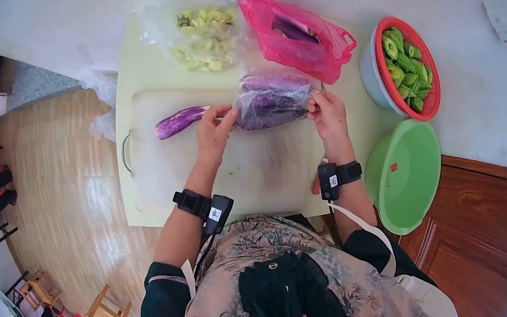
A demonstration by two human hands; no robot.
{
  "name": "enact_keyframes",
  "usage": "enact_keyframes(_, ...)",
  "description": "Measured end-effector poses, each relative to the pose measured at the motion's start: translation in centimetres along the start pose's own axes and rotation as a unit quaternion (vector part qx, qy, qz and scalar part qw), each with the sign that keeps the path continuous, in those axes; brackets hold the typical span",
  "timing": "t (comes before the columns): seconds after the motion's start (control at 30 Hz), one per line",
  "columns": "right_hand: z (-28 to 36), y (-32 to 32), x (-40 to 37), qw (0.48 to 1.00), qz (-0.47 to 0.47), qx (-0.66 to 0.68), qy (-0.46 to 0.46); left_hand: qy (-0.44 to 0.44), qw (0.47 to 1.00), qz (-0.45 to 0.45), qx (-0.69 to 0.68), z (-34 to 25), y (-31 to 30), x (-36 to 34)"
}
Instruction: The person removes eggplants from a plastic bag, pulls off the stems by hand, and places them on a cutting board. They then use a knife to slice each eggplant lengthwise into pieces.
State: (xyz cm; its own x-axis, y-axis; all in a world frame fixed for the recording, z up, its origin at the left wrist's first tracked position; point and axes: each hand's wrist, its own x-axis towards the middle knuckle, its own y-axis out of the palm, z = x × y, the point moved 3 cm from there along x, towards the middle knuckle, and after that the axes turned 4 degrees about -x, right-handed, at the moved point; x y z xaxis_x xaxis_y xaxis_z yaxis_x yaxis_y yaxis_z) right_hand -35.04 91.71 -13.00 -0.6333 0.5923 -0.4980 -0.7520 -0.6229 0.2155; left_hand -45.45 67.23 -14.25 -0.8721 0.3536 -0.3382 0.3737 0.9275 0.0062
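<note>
A clear plastic bag [272, 102] with purple eggplants inside lies on the upper part of the white cutting board [203, 173]. My left hand [215, 138] is closed in a pinch at the bag's left end, and my right hand [328, 113] pinches its right end. Beside my left fingers, a loose purple eggplant [178, 123] rests on the board, its stem end close to the fingertips. Beyond the clear bag sits a pink plastic bag [309, 50], opened enough to show a dark eggplant [294, 30] within.
Another clear bag [205, 43] holds pale green vegetable pieces at the table's back. To the right, a red colander [430, 67] of ridged green gourds sits in a pale basin [374, 83]. A green basin [406, 177] stands nearer me. Part of a red handle [315, 185] shows by my right wrist.
</note>
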Motion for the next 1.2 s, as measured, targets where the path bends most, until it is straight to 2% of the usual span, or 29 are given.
enact_keyframes(0.1, 1.9, 0.7, -0.9, 0.996, 0.044, -0.07, -0.043, -0.027, 1.0, 0.004, -0.007, -0.3, 0.0, 1.3)
enact_keyframes(0.17, 2.8, 1.3, -1.8, 0.994, 0.059, -0.067, -0.063, -0.017, 0.996, 0.075, 0.054, 0.5, 0.2, 2.0)
enact_keyframes(0.2, 3.1, 1.6, -2.2, 0.992, 0.074, -0.065, -0.083, -0.016, 0.995, 0.077, 0.056, 0.9, 0.4, 2.0)
enact_keyframes(0.27, 2.9, 1.5, -2.1, 0.991, 0.068, -0.071, -0.092, 0.08, 0.978, 0.071, 0.179, 1.1, 0.5, 1.8)
enact_keyframes(0.3, 3.1, 1.7, -2.1, 0.99, 0.063, -0.078, -0.101, 0.082, 0.977, 0.071, 0.181, 0.6, 0.6, 1.6)
enact_keyframes(0.33, 3.3, 1.7, -2.3, 0.99, 0.063, -0.075, -0.103, 0.015, 0.995, 0.058, 0.079, 0.6, 0.7, 1.4)
enact_keyframes(0.37, 3.6, 1.5, -2.8, 0.994, 0.067, 0.003, -0.086, -0.054, 0.997, 0.045, -0.025, 0.6, 0.8, 1.0)
enact_keyframes(0.4, 4.0, 1.4, -3.2, 0.992, 0.069, 0.081, -0.067, -0.055, 0.997, 0.045, -0.024, -0.1, 0.5, 0.5)
enact_keyframes(0.47, 5.3, 0.6, -3.6, 0.99, 0.063, 0.102, -0.078, -0.058, 0.96, 0.058, -0.266, -2.1, 0.0, -0.8)
enact_keyframes(0.5, 5.7, 0.2, -3.8, 0.987, 0.056, 0.123, -0.092, -0.062, 0.96, 0.062, -0.264, -3.6, -0.1, -1.5)
enact_keyframes(0.53, 5.3, 0.1, -3.3, 0.986, 0.052, 0.125, -0.093, -0.015, 0.97, 0.074, -0.233, -5.7, -0.1, -2.1)
enact_keyframes(0.57, 4.9, -0.5, -2.6, 0.991, -0.017, -0.04, -0.126, 0.034, 0.975, 0.085, -0.2, -7.0, 0.1, -2.5)
enact_keyframes(0.6, 5.1, -0.5, -2.7, 0.963, -0.087, -0.202, -0.154, 0.035, 0.975, 0.089, -0.199, -7.3, 0.4, -2.5)
enact_keyframes(0.63, 4.5, -0.1, -2.8, 0.984, -0.071, -0.128, -0.105, 0.043, 0.978, 0.085, -0.187, -7.7, 0.8, -2.2)
enact_keyframes(0.67, 4.9, 0.2, -2.9, 0.984, -0.065, -0.126, -0.11, 0.055, 0.98, 0.076, -0.177, -8.2, 0.8, -1.7)
enact_keyframes(0.73, 6.9, 1.2, -5.4, 0.979, -0.012, -0.03, -0.203, 0.085, 0.979, 0.061, -0.174, -10.1, 0.0, -2.3)
enact_keyframes(0.77, 6.6, 0.9, -5.0, 0.979, -0.018, -0.029, -0.202, 0.113, 0.977, 0.058, -0.174, -10.8, -0.2, -2.6)
enact_keyframes(0.83, 6.6, 1.1, -3.8, 0.975, -0.018, -0.115, -0.189, 0.104, 0.977, 0.069, -0.174, -11.2, -0.1, -2.3)
enact_keyframes(0.87, 6.6, 1.0, -4.3, 0.974, -0.019, -0.11, -0.195, 0.099, 0.977, 0.069, -0.177, -11.6, -0.1, -2.0)
enact_keyframes(0.93, 8.4, 2.7, -6.9, 0.971, 0.035, -0.007, -0.235, 0.128, 0.97, 0.078, -0.189, -13.0, -0.3, -2.1)
enact_keyframes(1.0, 9.7, 2.9, -7.7, 0.971, 0.019, -0.046, -0.235, 0.139, 0.964, 0.099, -0.202, -13.7, 0.0, -3.1)
enact_keyframes(1.07, 10.3, 3.0, -7.2, 0.969, 0.041, 0.051, -0.24, 0.133, 0.947, 0.107, -0.272, -15.0, 0.3, -3.3)
enact_keyframes(1.2, 11.6, 3.4, -8.7, 0.953, 0.056, 0.056, -0.291, 0.162, 0.93, 0.145, -0.296, -17.0, 0.6, -4.7)
